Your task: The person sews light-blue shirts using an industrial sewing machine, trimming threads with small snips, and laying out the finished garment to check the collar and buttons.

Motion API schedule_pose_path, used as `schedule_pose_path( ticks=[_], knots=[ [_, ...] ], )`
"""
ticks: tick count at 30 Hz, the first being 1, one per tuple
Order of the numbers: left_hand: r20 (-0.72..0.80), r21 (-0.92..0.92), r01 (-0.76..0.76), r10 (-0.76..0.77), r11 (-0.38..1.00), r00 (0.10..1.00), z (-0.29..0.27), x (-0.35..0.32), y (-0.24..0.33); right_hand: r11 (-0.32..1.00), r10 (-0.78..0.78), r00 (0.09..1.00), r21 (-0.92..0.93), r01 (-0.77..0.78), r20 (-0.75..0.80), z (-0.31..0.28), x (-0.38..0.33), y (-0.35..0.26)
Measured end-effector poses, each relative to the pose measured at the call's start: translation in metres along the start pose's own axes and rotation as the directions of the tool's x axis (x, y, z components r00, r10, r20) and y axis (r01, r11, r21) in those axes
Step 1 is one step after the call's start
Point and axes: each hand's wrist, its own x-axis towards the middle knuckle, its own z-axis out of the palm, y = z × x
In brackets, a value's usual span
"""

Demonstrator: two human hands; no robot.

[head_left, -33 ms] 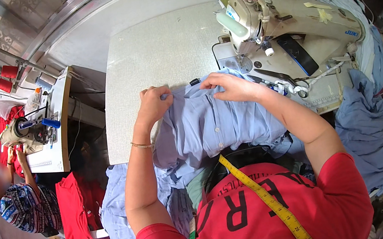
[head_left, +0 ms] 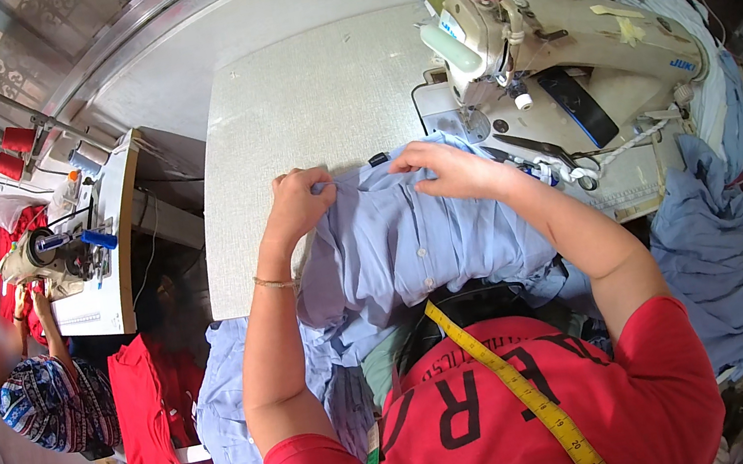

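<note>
A light blue buttoned shirt (head_left: 392,238) lies across the front of the table and hangs over its near edge into my lap. My left hand (head_left: 300,203) is closed on the upper left edge of the cloth. With fingers bent down, my right hand (head_left: 447,167) grips the cloth to the right of the neck opening. Between the two hands sits a small dark label (head_left: 378,160) at the collar. White buttons run down the front of the shirt. My fingertips are partly hidden by my hands and the fabric.
A sewing machine (head_left: 585,39) stands at the right, with a dark phone (head_left: 579,107) on its bed and scissors (head_left: 534,144) nearby. More blue garments (head_left: 713,244) hang at the right. A co-worker (head_left: 50,394) sits at another machine on the left, beside red cloth (head_left: 150,407).
</note>
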Motion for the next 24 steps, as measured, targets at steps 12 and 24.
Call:
schedule_pose_path(
  ticks=[12, 24],
  knots=[
    [0.109, -0.868, 0.164, -0.142, 0.469, 0.984, -0.047, -0.014, 0.020, 0.942, 0.329, 0.940, 0.103, -0.319, -0.096, 0.022, -0.008, -0.023],
    [-0.700, -0.366, -0.462, 0.088, 0.808, 0.709, -0.235, 0.034, 0.158, 0.904, -0.030, -0.042, -0.045, 0.425, -0.999, -0.096, 0.273, -0.082]
  ],
)
